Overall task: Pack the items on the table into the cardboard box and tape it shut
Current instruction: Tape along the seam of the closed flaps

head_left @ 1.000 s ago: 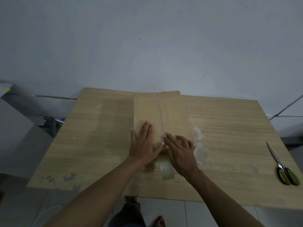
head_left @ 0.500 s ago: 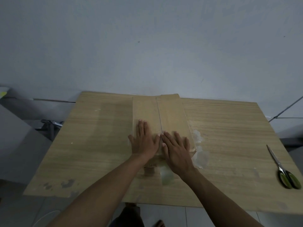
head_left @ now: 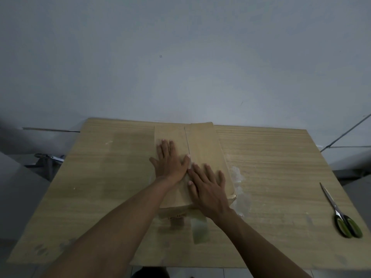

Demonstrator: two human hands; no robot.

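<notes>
Tan cardboard box (head_left: 202,141), wood-grain table (head_left: 271,157), green-handled scissors (head_left: 339,213), pale grey wall (head_left: 180,57).

**What the box and arms keep out of sight**

The closed flaps of the cardboard box (head_left: 202,141) hide its inside. The left grip (head_left: 170,163) and right grip (head_left: 208,189) lie flat over the near stretch of the centre seam and cover it. A translucent tape strip (head_left: 199,229) shows below the box front; how far it runs over the top cannot be told. A dark mark (head_left: 176,216) on the front face is too small to read. Both forearms leave by the bottom edge and mask part of the surface (head_left: 100,177). A metal object (head_left: 48,158) beyond its left side is too dim to identify.
</notes>
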